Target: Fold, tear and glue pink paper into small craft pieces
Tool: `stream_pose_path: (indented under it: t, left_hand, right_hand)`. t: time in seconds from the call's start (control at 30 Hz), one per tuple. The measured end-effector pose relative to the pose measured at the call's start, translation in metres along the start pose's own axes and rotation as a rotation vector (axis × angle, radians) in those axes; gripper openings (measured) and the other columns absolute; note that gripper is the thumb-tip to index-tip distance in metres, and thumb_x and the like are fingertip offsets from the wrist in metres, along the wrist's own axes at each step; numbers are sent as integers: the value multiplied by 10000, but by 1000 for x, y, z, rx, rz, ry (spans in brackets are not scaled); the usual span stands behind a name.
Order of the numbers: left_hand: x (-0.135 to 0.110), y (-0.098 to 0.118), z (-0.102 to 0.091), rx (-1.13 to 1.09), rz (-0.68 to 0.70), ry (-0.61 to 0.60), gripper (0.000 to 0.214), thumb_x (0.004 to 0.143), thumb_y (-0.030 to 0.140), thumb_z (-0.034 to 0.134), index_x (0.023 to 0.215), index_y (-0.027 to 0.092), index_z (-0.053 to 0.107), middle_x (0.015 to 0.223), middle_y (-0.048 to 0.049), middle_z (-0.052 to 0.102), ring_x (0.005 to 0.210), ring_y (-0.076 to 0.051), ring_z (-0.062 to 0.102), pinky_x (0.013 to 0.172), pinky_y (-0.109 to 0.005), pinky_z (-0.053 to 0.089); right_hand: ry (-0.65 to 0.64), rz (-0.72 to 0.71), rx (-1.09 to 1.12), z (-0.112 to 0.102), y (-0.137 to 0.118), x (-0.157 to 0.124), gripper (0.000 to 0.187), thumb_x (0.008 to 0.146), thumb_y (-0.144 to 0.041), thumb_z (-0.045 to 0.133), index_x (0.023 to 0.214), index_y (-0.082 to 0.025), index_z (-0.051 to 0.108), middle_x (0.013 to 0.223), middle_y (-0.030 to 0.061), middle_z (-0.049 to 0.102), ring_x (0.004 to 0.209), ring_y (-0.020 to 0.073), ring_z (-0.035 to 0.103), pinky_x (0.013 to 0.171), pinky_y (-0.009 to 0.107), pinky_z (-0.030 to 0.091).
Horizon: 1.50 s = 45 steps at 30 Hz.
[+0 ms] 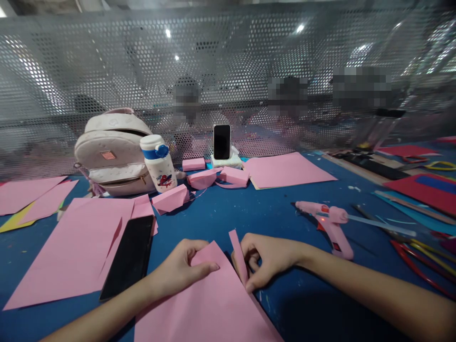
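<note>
The far corner of a pink sheet [217, 308] was pinched by the left hand [194, 266], thumb above and fingers beneath, presumably so that the paper was kept steady. A narrow pink strip [238, 254] was grasped by the right hand [263, 259] at the sheet's right edge; whether the two were joined could not be told. One sheet and one strip were thus held, at the near side of the bench [256, 209], between a black phone [128, 256] and a glue gun [331, 221]. The gun, with one glue stick [377, 224] fed in, was laid with its nozzle clear of both hands, perhaps for safety. Farther back, four folded pieces [173, 199] were gathered near one bottle [156, 164] and one backpack [114, 152]; an upright device [222, 142] was propped on a white stand [226, 162], probably for viewing.
</note>
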<state>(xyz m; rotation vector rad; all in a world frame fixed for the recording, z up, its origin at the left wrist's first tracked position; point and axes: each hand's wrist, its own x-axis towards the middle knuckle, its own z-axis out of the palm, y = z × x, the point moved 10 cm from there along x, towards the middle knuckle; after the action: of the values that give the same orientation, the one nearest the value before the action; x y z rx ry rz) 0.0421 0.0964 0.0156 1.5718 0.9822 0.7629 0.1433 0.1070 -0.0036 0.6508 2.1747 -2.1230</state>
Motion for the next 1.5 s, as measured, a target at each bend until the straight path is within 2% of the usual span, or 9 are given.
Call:
stream_pose_path:
  t: [0.4, 0.6, 0.73, 1.03, 1.23, 1.5]
  left_hand:
    - [-1, 0, 1, -22, -13, 2, 214, 859, 313, 659, 777, 116, 655, 730, -3, 619, 675, -124, 527, 647, -209, 431]
    - [0, 3, 1, -12, 1, -15, 248, 872, 346, 654, 790, 112, 662, 733, -8, 610, 680, -125, 517, 653, -217, 432]
    - [1, 1, 2, -25, -19, -18, 246, 866, 352, 657, 822, 110, 675, 758, -22, 629, 695, -138, 540, 671, -234, 447]
    - [-1, 3, 3, -31, -20, -18, 257, 867, 357, 652, 795, 111, 658, 737, -17, 608, 683, -133, 522, 658, -230, 435]
    - [1, 1, 1, -14, -35, -6, 253, 852, 347, 660, 754, 116, 635, 711, -5, 583, 666, -128, 500, 627, -219, 412]
    - [0, 1, 2, -11, -26, -17, 253, 858, 353, 659, 792, 108, 665, 747, -22, 618, 705, -147, 539, 672, -231, 441]
  right_hand:
    - [2, -66, -40, -1, 1, 1, 395, 596, -424, 883, 716, -103, 687, 677, -24, 601, 548, 55, 509, 506, 163, 380]
    - [-29, 44, -47, 2, 2, 0, 474, 573, -462, 883, 836, -104, 717, 629, -45, 591, 494, 50, 488, 483, 161, 383]
    - [-43, 50, -41, 4, 3, 0, 534, 538, -453, 900, 899, -97, 733, 639, -37, 620, 486, 52, 489, 476, 161, 398]
    - [-24, 35, -25, 0, 6, 0, 474, 540, -456, 902, 794, -102, 714, 648, -32, 617, 502, 53, 505, 484, 162, 390]
    - [-34, -59, -40, 2, -3, 0, 455, 560, -486, 892, 720, -105, 702, 673, -19, 620, 554, 65, 529, 517, 169, 399]
    - [-68, 4, -51, 6, 5, 1, 490, 550, -480, 901, 807, -97, 737, 597, -33, 621, 495, 63, 515, 482, 155, 401]
